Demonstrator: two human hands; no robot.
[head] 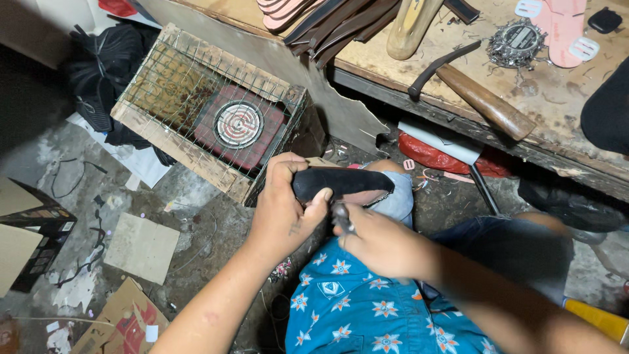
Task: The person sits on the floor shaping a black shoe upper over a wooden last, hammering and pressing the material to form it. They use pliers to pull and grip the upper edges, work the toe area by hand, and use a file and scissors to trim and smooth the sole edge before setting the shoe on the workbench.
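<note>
My left hand (pixel 285 210) grips a black shoe upper on a last (pixel 341 184), held sideways over my knee. My right hand (pixel 380 244) is closed around a small metal tool (pixel 342 218), whose tip sits against the underside edge of the black shoe. The tool is mostly hidden by my fingers. My blue flowered shirt (pixel 354 308) fills the bottom of the view.
A wooden box with a wire grid over a red electric hotplate (pixel 237 124) stands on the floor to the left. The workbench (pixel 557 98) above carries a hammer (pixel 481 98), a pile of small nails (pixel 517 42), soles and a wooden last. Cardboard scraps (pixel 141 248) litter the floor.
</note>
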